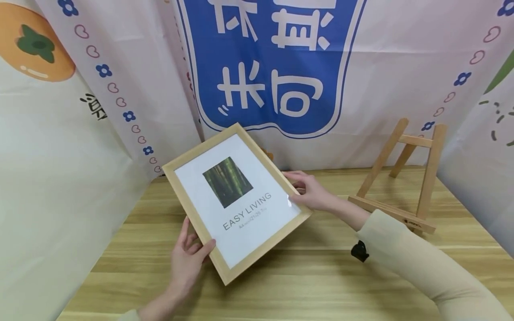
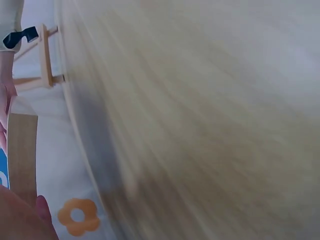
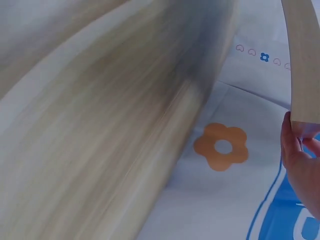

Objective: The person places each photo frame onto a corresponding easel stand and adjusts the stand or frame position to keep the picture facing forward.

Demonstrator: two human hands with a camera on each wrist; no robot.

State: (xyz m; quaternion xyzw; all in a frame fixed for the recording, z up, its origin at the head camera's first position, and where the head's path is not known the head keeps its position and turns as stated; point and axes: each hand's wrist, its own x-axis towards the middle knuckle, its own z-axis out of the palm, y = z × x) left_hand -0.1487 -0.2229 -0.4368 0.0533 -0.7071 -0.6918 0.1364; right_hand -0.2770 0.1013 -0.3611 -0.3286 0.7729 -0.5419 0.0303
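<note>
A left hand (image 1: 186, 263) is gripping the near left edge of a picture frame (image 1: 237, 203), its thumb pressing on the front face and its fingers curling in behind. The pale wooden frame is leaning back at a skew, one corner pointing toward the viewer, and in both wrist views its edge is standing apart from the worktop (image 1: 321, 285) below. Behind its clear front, a white sheet (image 1: 206, 196) is showing a dark green picture (image 1: 227, 182) with the lettering "EASY LIVING" (image 1: 247, 211) running beneath. A right hand (image 1: 311, 191) is clamping the frame's right edge, the thumb lying on the front and the fingers reaching behind. Right of the frame, a pale sleeve (image 1: 413, 258) is covering that arm, with a small black object (image 1: 359, 251) sitting beside its cuff. Farther right, well apart from the frame, a wooden easel (image 1: 429, 183) is standing on the worktop. Beyond the frame, a white cloth (image 1: 385, 80) is hanging, bearing a blue panel (image 1: 268, 53) with white characters. An orange flower print (image 3: 205, 145) is peeping out behind the frame's right edge.
</note>
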